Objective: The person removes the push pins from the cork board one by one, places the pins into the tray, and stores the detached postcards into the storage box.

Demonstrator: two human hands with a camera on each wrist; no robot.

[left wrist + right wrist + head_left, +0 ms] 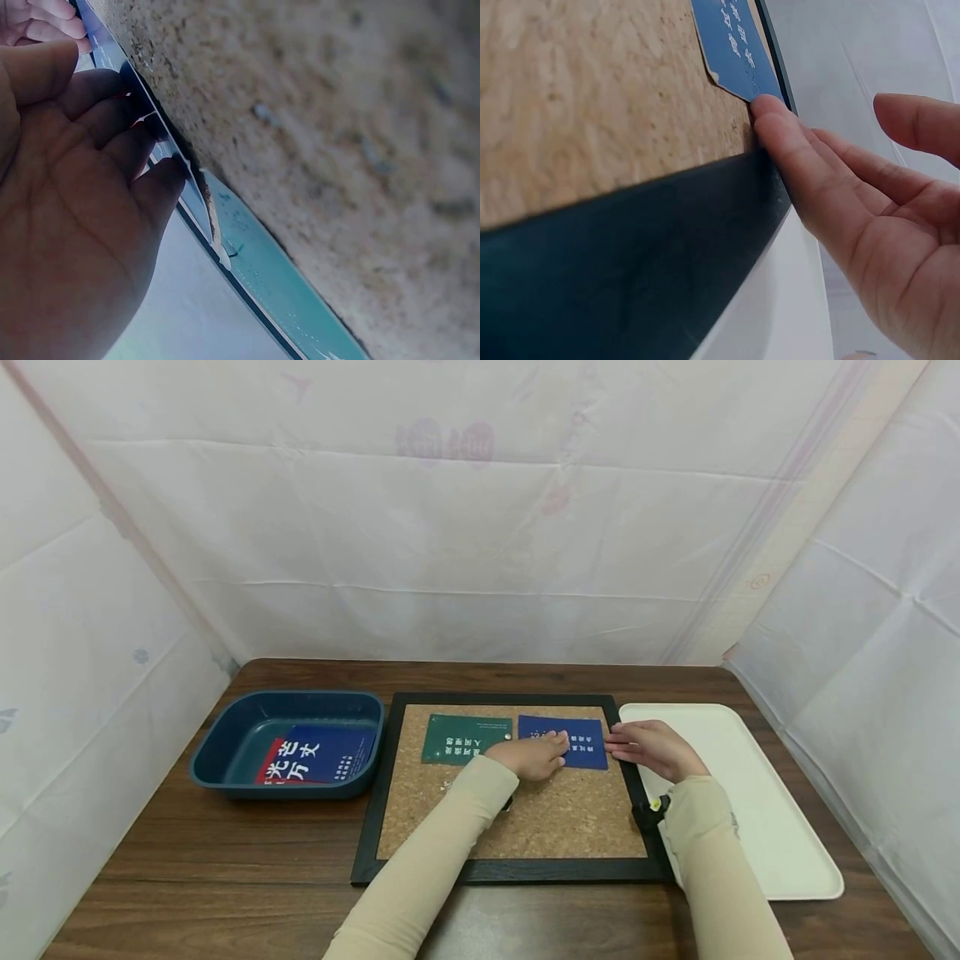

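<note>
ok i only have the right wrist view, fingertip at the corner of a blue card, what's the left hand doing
Observer: The left hand lies flat on the blue card, pressing its left half onto the cork board.
Operator: anything else pinned on that board
Observer: Yes, a green card sits just left of the blue one, with a silver pin at its right edge.
Operator: and off the board
Observer: A dark blue bin at the left holds a red and blue card; a white tray lies on the right, under the right hand.
</note>
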